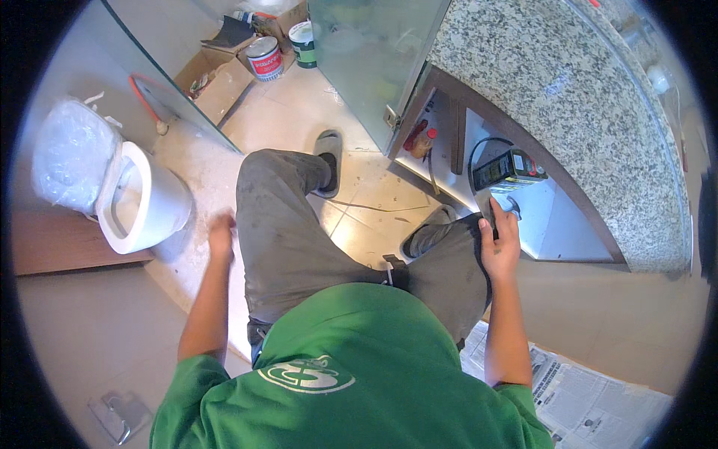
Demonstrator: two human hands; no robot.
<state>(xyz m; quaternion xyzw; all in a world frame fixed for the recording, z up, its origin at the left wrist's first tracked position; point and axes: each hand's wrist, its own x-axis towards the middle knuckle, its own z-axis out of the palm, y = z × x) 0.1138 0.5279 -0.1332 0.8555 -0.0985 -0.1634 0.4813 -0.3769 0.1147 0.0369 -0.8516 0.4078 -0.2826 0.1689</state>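
Note:
My right hand (pixel 501 247) is beside my right knee, at the open front of the cabinet. Its thumb and fingers close on a thin, flat grey piece (pixel 487 212), whose exact kind I cannot make out. Just beyond it, a dark rectangular can (pixel 510 170) with a red cap stands on the cabinet's white floor, with a black cable or hose looped behind it. On the other side, my left hand (pixel 221 236) hangs next to my left thigh, slightly smeared. Its fingers are mostly turned away, so whether they hold anything is hidden.
A speckled granite counter (pixel 538 82) curves above the cabinet. Ahead stands a glass door (pixel 366 67). Paint tins (pixel 265 58) and a cardboard box (pixel 224 86) sit beyond the glass panel. A toilet (pixel 142 198) is at left; newspaper sheets (pixel 591 396) lie behind at right.

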